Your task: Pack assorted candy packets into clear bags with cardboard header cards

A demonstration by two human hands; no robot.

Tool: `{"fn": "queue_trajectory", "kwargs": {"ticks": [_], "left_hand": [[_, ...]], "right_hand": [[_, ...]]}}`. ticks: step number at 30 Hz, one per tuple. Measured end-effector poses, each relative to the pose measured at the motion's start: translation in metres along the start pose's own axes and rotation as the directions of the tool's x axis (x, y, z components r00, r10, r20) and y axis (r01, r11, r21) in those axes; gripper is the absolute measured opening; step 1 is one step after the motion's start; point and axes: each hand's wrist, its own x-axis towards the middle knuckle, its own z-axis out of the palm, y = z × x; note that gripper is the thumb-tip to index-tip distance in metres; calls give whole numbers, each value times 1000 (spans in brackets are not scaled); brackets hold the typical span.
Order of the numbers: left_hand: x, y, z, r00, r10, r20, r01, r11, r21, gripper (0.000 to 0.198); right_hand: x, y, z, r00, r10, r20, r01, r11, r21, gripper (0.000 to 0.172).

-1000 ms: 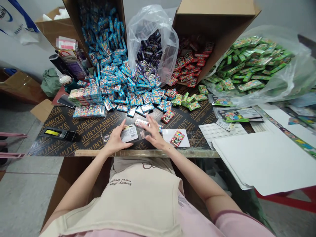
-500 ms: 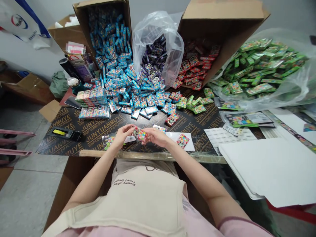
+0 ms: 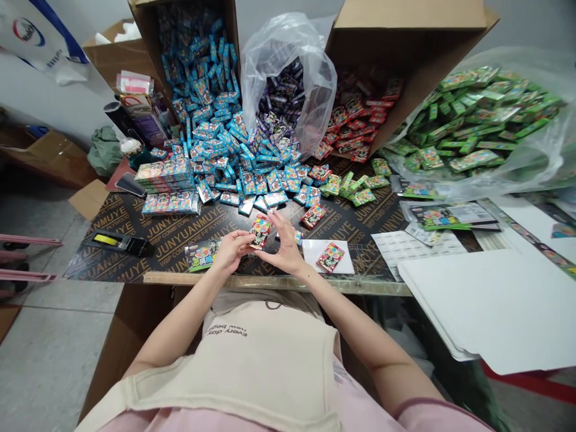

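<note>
My hands hold a small red candy packet [image 3: 261, 231] upright above the black printed plywood tabletop [image 3: 180, 240]. My left hand [image 3: 231, 251] pinches its lower part, and the fingertips of my right hand [image 3: 284, 242] press its side. A green-printed card [image 3: 202, 255] lies just left of my left hand. To the right of my right hand, a similar red packet [image 3: 330, 257] rests on a white card [image 3: 326, 257]. A heap of blue packets [image 3: 238, 150] spreads just beyond my fingers.
Cardboard boxes and plastic bags at the back spill blue, purple, red and green packets. Stacked packets [image 3: 167, 187] stand at the left, beside a black device [image 3: 120, 243]. White boards [image 3: 486, 306] lie at the right, past printed sheets [image 3: 416, 240]. The table's wooden front edge [image 3: 270, 283] runs before me.
The packet has turned from lying across my fingers to upright and has risen slightly. My hands have spread a little apart, and the green-printed card beside my left hand now shows fully.
</note>
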Motion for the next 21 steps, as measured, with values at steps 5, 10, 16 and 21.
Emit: {"fn": "queue_trajectory", "kwargs": {"ticks": [5,10,16,21], "left_hand": [[-1,-1,-18,984,122,130,-161,919,359,42],[11,7,-67,863,338,374,-415,53,908,87],[17,-1,-80,861,207,464,-405,-272,873,103],[6,-10,-38,869,288,401,-482,317,817,73]], "right_hand": [[2,7,-5,988,-139,-61,136,990,-47,76],[-4,24,-15,979,-161,-127,144,981,-132,76],[-12,32,-17,983,-113,-148,87,981,-173,77],[-11,22,-14,963,-94,-253,42,978,-205,75]]}}
